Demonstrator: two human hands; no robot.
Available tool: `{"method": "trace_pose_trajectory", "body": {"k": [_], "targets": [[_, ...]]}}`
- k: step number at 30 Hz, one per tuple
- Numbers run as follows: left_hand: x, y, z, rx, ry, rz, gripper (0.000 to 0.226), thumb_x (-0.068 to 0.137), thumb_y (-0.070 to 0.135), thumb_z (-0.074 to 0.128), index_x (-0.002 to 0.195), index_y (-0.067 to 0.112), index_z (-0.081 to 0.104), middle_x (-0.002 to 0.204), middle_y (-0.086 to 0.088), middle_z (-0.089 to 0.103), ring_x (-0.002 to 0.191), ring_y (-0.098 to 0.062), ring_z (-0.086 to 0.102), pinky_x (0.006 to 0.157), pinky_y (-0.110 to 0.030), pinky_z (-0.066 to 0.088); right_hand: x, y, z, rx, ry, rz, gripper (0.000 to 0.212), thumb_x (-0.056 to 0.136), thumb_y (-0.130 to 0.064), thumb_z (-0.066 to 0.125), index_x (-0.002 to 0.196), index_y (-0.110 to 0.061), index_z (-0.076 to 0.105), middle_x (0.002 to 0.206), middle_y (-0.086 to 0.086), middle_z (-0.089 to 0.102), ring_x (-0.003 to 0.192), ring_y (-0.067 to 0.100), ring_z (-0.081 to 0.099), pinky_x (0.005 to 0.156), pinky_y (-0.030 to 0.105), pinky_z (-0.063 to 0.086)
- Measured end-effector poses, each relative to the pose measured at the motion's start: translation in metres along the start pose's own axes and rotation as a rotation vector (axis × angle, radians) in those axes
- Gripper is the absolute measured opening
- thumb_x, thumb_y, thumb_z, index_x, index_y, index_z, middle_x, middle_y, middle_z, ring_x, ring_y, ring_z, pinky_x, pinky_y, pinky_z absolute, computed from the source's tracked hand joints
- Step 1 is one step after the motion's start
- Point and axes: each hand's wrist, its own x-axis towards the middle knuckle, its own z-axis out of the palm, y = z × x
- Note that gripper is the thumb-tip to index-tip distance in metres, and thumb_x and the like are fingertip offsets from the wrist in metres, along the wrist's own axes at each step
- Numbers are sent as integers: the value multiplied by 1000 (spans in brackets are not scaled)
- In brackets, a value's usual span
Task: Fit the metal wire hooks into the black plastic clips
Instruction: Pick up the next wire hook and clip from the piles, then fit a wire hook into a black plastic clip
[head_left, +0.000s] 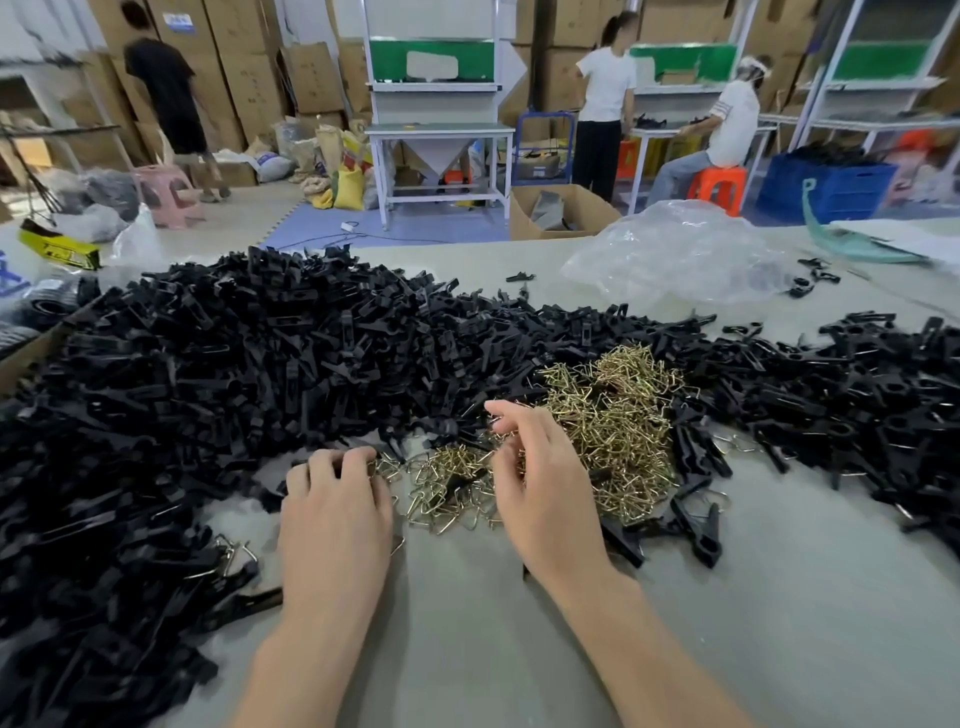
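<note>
Left hand (335, 509): palm down at the near-left edge of the metal wire hooks (613, 431); fingers curled, tips dug in where the hooks meet the black plastic clips (234, 364); whether it has hold of anything cannot be told.
Right hand (535, 488): raised over the near side of the hook pile, just right of the left hand; thumb and forefinger lifted, other fingers loosely curled with wire showing among them; a firm grasp cannot be confirmed.
Metal wire hooks: brass-coloured, tangled in one loose pile on the counter (467, 649); a thinner scatter runs out from the pile's near-left side, between the two hands.
Black plastic clips: a large heap left of and behind the hook pile; a flatter spread to its right; both touch the pile's edges; a few loose clips lie against its near-right side; some clips near-left of the pile show a wire loop at one end.
Counter: grey, bare on the near side of the hook pile, under both forearms.
Clear plastic bag (675, 254): crumpled, behind and right of the hook pile, beyond the clips.
Cardboard box (566, 208): open, on the floor beyond the counter, behind the hook pile.
Background: three persons at workbenches, well behind the hook pile; stacked cartons along the back wall.
</note>
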Motion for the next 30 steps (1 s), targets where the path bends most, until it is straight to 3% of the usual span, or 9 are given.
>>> {"method": "trace_pose_trajectory", "body": {"k": [6, 12, 16, 20, 22, 24, 27, 30], "targets": [[5, -5, 1, -196, 48, -5, 20, 96, 18, 64, 114, 9, 63, 107, -10, 58, 98, -29, 47, 89, -41, 42, -1, 0, 0, 17, -21, -7, 37, 99, -4, 53, 131, -19, 60, 107, -13, 54, 72, -13, 40, 76, 14, 37], [7, -3, -4, -439, 168, -60, 13, 101, 21, 54, 108, 12, 58, 104, -2, 51, 81, -18, 53, 74, -29, 38, 0, 0, -1, 25, -25, 3, 36, 98, -5, 52, 130, -19, 60, 106, -15, 53, 73, -13, 41, 75, 8, 33], [13, -6, -6, -574, 249, -133, 9, 103, 28, 50, 102, 20, 53, 98, 1, 56, 78, -15, 53, 72, -32, 39, 1, 0, -2, 34, -18, 8, 36, 98, -4, 52, 129, -20, 61, 106, -14, 53, 70, -15, 40, 74, 6, 33], [18, -9, -12, -773, 334, -264, 13, 104, 40, 46, 99, 28, 49, 84, 11, 59, 72, 4, 57, 61, -19, 42, 0, -1, -3, 46, -32, 8, 36, 99, -3, 52, 130, -19, 61, 108, -12, 55, 68, -15, 39, 71, 5, 33], [21, -13, -12, -882, 323, -330, 18, 103, 45, 46, 96, 29, 52, 79, 9, 59, 65, -1, 57, 59, -18, 43, 1, -1, -3, 52, -42, 12, 37, 99, -4, 52, 130, -20, 61, 109, -11, 56, 67, -15, 39, 71, 6, 33], [24, -13, -11, -990, 251, -371, 21, 102, 45, 48, 92, 29, 56, 71, 9, 59, 58, -10, 55, 54, -32, 44, 0, -2, -3, 61, -45, 12, 36, 99, -4, 52, 130, -20, 61, 109, -10, 56, 68, -15, 39, 73, 6, 33], [24, -9, -11, -1055, 191, -363, 22, 103, 38, 51, 91, 24, 62, 61, 10, 57, 47, -3, 46, 43, -27, 37, 0, -4, -3, 59, -56, 10, 36, 98, -4, 52, 129, -21, 61, 108, -10, 57, 69, -13, 41, 72, 6, 33], [22, -6, -11, -1033, 170, -305, 23, 103, 40, 50, 89, 27, 62, 64, 7, 54, 50, -9, 42, 45, -29, 36, -1, -5, -3, 59, -73, 0, 36, 98, -5, 52, 129, -21, 62, 107, -10, 57, 76, -5, 47, 73, 9, 37]]}}
